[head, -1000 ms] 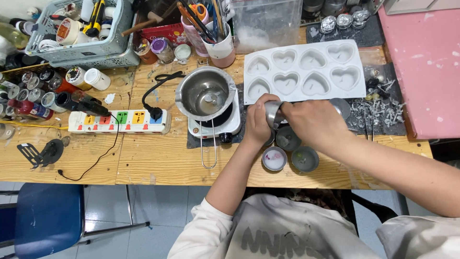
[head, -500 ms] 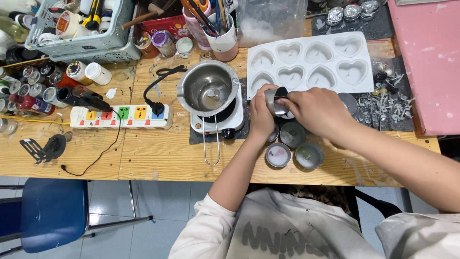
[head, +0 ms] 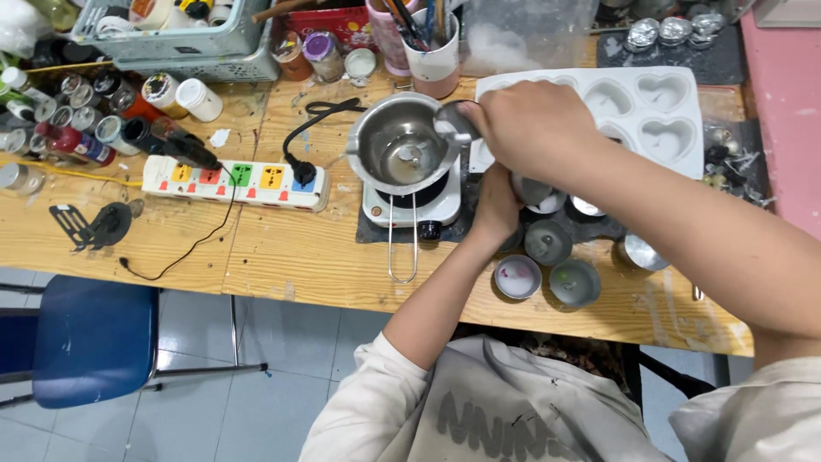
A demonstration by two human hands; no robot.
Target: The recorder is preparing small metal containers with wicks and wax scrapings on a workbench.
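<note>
- small metal cup (head: 457, 121): shiny and silvery, tipped at the rim of the steel pot (head: 400, 145), mostly hidden by the fingers.
- right hand (head: 530, 128): closed around that cup, over the white heart mould (head: 650, 111).
- left hand (head: 500, 201): on a small tin (head: 540, 195); its grip cannot be told.
- pot sits on a white hotplate (head: 410, 205) on the wooden counter (head: 299, 257).
- round tins (head: 547, 242) lie just beside.

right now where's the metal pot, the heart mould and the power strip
metal pot (head: 398, 150), head view, on its inner wall above the bottom
heart mould (head: 663, 111), head view, on the white rim between two heart cavities at the right
power strip (head: 233, 182), head view, on its white top among the coloured sockets
</note>
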